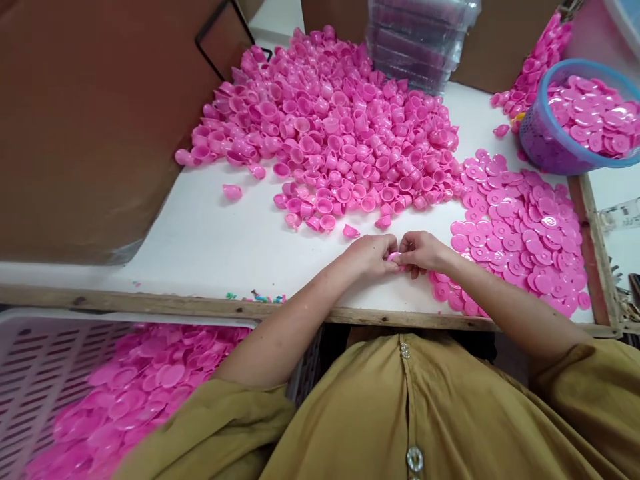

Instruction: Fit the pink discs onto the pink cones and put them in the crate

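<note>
My left hand and my right hand meet above the white table near its front edge. Both are closed, fingertips pinching a small pink plastic piece between them. Only its rounded edge shows, so I cannot tell whether it is a cup, a saucer or both together. Ahead of my hands spreads a large heap of pink toy cups, with a loose cup just beyond my left hand. A spread of flat pink toy saucers lies beside and partly under my right forearm.
A blue basket of saucers stands at the back right. A brown cardboard box takes up the left. Plastic-wrapped stacks stand behind the cups. A wooden rim edges the table; below it sits a white crate of pink pieces.
</note>
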### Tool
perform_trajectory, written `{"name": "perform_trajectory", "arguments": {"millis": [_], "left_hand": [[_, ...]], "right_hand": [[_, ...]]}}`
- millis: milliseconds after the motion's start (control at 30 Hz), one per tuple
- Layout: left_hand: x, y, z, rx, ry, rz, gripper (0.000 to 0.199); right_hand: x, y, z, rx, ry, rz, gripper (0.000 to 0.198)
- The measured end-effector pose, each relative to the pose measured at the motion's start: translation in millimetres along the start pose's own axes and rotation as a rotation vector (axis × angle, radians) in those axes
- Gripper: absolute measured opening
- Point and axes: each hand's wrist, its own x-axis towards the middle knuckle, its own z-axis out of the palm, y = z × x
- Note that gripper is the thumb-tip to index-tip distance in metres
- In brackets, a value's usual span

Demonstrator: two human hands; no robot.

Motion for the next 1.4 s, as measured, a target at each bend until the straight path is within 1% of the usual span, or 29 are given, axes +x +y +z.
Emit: {"name": "perform_trajectory", "arguments": {"millis": [100,133,167,200,267,300,333,367,433,467,500,533,567,633,667,700,767,833,867,933,1000,1100,1133,1167,1233,1333,1400], "left_hand": [[-4.4,5.4,2.6,-0.102,0.008,0.009,0.023],[-12.1,6.1,1.1,-0.124,0.034,0.001,0.023],[-24.5,4.9,-2.4,-0.14,0.07,-0.012,0.024],[-41.9,1.2,-8.1,-0.148,0.109,-0.03,0.026],[-91.6,-14.8,-25.8,-0.151,0.164,-0.09,0.03],[-121.8,-26.5,-36.6,-0.144,0.158,-0.138,0.032],[-153.2,-39.5,-47.5,-0.125,0.132,-0.208,0.034],[-183.6,-52.5,-57.3,-0.097,0.1,-0.289,0.038],[-231.8,-73.2,-70.4,0.017,0.097,-0.482,0.044],[-245.6,-78.9,-72.4,0.079,0.128,-0.55,0.047],[-250.8,-80.8,-71.3,0.134,0.187,-0.589,0.05],[-247.1,-79.3,-67.4,0.17,0.268,-0.594,0.053],[-235.0,-74.9,-61.3,0.18,0.362,-0.567,0.055],[-191.1,-61.1,-45.2,0.154,0.537,-0.449,0.054],[-163.3,-53.5,-36.6,0.139,0.594,-0.375,0.05],[-134.5,-46.5,-28.6,0.144,0.621,-0.296,0.046],[-81.8,-35.5,-15.4,0.219,0.625,-0.172,0.042],[-44.9,-28.6,-7.6,0.312,0.59,-0.118,0.035],[-33.9,-26.1,-5.8,0.351,0.572,-0.11,0.031],[-25.5,-21.1,-6.0,0.42,0.525,-0.091,0.027],[-29.2,-13.9,-9.2,0.488,0.443,-0.051,0.028],[-39.2,-0.1,-11.3,0.555,0.221,0.031,0.024],[-40.4,3.8,-9.7,0.554,0.159,0.056,0.022],[-40.2,6.6,-6.6,0.538,0.124,0.077,0.022],[-36.2,8.1,2.9,0.465,0.139,0.092,0.022],[-28.5,3.2,19.7,0.337,0.254,0.062,0.021],[-26.6,-0.1,27.2,0.268,0.312,0.046,0.018]], "right_hand": [[-4.0,3.5,-2.4,0.02,-0.013,-0.058,0.031],[-6.3,5.5,-7.0,0.013,0.001,-0.089,0.031],[-9.0,8.4,-14.2,-0.016,0.046,-0.119,0.029],[-11.8,12.3,-24.2,-0.075,0.129,-0.142,0.025],[-16.3,23.5,-50.8,-0.286,0.381,-0.165,0.017],[-17.3,30.6,-65.7,-0.427,0.511,-0.16,0.016],[-17.4,38.3,-80.2,-0.565,0.598,-0.156,0.018],[-16.5,46.0,-93.2,-0.677,0.639,-0.154,0.022],[-12.7,59.0,-111.8,-0.8,0.64,-0.17,0.027],[-10.4,63.3,-116.8,-0.815,0.622,-0.183,0.027],[-8.3,65.9,-119.2,-0.803,0.604,-0.195,0.026],[-6.8,66.7,-119.4,-0.772,0.592,-0.204,0.023],[-6.0,66.0,-117.9,-0.727,0.585,-0.213,0.021],[-7.3,61.4,-111.5,-0.614,0.578,-0.231,0.017],[-9.3,58.3,-107.3,-0.552,0.576,-0.239,0.015],[-12.1,55.1,-102.8,-0.487,0.573,-0.243,0.015],[-19.6,49.9,-93.2,-0.354,0.561,-0.245,0.017],[-27.8,47.0,-83.4,-0.223,0.533,-0.26,0.021],[-31.5,46.4,-78.8,-0.163,0.513,-0.277,0.021],[-37.1,46.5,-70.5,-0.056,0.472,-0.319,0.022],[-39.4,47.1,-63.8,0.026,0.434,-0.35,0.023],[-37.2,45.9,-54.4,0.123,0.36,-0.362,0.021],[-35.7,44.3,-50.4,0.153,0.327,-0.35,0.019],[-34.0,42.2,-45.8,0.178,0.294,-0.329,0.018],[-30.6,36.5,-34.7,0.204,0.226,-0.275,0.015],[-25.8,26.1,-17.5,0.205,0.119,-0.236,0.013],[-22.2,19.9,-11.0,0.201,0.084,-0.239,0.016]]}}
